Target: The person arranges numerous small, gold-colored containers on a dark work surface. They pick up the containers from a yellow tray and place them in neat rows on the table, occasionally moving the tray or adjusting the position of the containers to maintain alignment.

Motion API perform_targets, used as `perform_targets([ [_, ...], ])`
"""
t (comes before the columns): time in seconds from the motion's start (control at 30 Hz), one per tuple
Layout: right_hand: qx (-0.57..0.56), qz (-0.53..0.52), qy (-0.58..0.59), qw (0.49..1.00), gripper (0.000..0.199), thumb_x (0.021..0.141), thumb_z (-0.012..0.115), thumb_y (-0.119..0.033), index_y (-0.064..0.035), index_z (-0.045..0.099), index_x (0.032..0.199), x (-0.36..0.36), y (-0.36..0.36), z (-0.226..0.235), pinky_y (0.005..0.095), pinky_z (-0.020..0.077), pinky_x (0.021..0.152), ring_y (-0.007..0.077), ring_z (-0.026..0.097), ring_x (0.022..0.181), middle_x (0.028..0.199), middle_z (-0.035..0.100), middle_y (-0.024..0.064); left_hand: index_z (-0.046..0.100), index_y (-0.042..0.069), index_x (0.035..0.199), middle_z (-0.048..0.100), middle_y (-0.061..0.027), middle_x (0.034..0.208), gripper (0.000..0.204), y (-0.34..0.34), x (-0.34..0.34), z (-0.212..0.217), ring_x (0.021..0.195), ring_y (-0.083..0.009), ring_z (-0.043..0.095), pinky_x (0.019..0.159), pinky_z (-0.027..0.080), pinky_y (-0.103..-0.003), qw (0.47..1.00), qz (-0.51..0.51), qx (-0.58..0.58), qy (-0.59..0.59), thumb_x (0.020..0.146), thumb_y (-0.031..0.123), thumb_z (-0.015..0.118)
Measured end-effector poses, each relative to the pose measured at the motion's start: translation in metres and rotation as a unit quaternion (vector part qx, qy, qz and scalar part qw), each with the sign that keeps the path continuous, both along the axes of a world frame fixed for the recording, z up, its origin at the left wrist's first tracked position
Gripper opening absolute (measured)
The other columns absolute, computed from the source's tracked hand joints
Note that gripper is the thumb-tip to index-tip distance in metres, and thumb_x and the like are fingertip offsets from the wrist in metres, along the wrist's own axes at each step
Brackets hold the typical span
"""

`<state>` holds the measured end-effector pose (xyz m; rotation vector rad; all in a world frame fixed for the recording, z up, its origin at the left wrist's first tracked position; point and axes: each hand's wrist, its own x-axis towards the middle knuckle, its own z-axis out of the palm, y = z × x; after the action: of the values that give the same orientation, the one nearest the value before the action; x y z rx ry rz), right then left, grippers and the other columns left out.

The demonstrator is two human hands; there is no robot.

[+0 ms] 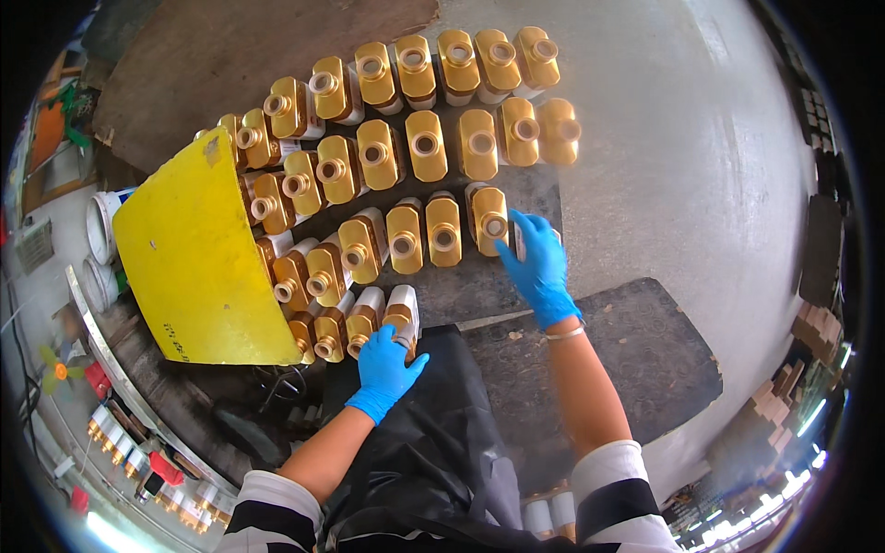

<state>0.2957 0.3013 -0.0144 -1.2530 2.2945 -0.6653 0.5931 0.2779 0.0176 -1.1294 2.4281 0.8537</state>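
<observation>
Gold bottles with round necks and white label sides stand in curved rows in front of me. My left hand, in a blue glove, has its fingers and thumb around the neck end of the rightmost bottle in the nearest row. My right hand, also gloved in blue, is at the right end of the second-nearest row. Its thumb and forefinger meet the right edge of the end bottle. Something white with print shows between them, and the palm side of this hand is hidden.
A yellow panel stands at the left, overlapping the row ends. Farther bottles, such as one gold bottle, fill the rows behind. A dark board lies at the right. Black sheeting covers my front. White buckets sit beyond the panel.
</observation>
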Motion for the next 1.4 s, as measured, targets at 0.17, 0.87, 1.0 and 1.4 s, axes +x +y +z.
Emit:
perform_targets([
  [0.17, 0.129, -0.024, 0.192, 0.973, 0.042, 0.075, 0.072, -0.020, -0.0071, 0.058, 0.112, -0.015, 0.065, 0.007, 0.0419, 0.0507, 0.076, 0.0351, 0.061, 0.088, 0.106, 0.056, 0.0146, 0.061, 0.005, 0.107, 0.052, -0.0128, 0.103, 0.036, 0.018, 0.014, -0.026, 0.087, -0.0304, 0.057, 0.071, 0.050, -0.041, 0.997, -0.015, 0.006, -0.076, 0.078, 0.025, 0.067],
  [0.87, 0.095, -0.143, -0.005, 0.985, 0.036, 0.073, 0.072, -0.024, -0.0105, 0.063, 0.105, -0.102, 0.069, -0.011, 0.0416, 0.0520, 0.074, 0.0351, 0.062, 0.085, 0.099, 0.059, 0.0144, 0.059, 0.005, 0.094, 0.054, -0.0151, 0.095, 0.020, 0.024, -0.182, 0.014, 0.081, -0.0373, 0.061, 0.069, 0.051, -0.043, 0.976, 0.012, 0.134, 0.173, 0.077, 0.013, 0.066],
  [1.0, 0.089, -0.133, 0.002, 0.987, 0.036, 0.073, 0.072, -0.024, -0.0103, 0.063, 0.105, -0.114, 0.068, -0.012, 0.0420, 0.0522, 0.074, 0.0357, 0.062, 0.085, 0.099, 0.058, 0.0146, 0.060, 0.004, 0.094, 0.054, -0.0159, 0.096, 0.020, 0.007, -0.227, 0.000, 0.080, -0.0380, 0.061, 0.069, 0.051, -0.043, 0.976, 0.003, 0.082, 0.204, 0.077, 0.012, 0.066],
  [1.4, 0.112, -0.096, -0.027, 0.989, 0.037, 0.075, 0.072, -0.020, -0.0087, 0.060, 0.108, -0.110, 0.038, -0.020, 0.0424, 0.0524, 0.075, 0.0359, 0.062, 0.087, 0.104, 0.057, 0.0140, 0.061, 0.003, 0.097, 0.055, -0.0158, 0.104, 0.028, -0.050, -0.268, -0.048, 0.086, -0.0375, 0.060, 0.073, 0.052, -0.043, 0.983, 0.001, -0.009, 0.182, 0.072, 0.009, 0.071],
])
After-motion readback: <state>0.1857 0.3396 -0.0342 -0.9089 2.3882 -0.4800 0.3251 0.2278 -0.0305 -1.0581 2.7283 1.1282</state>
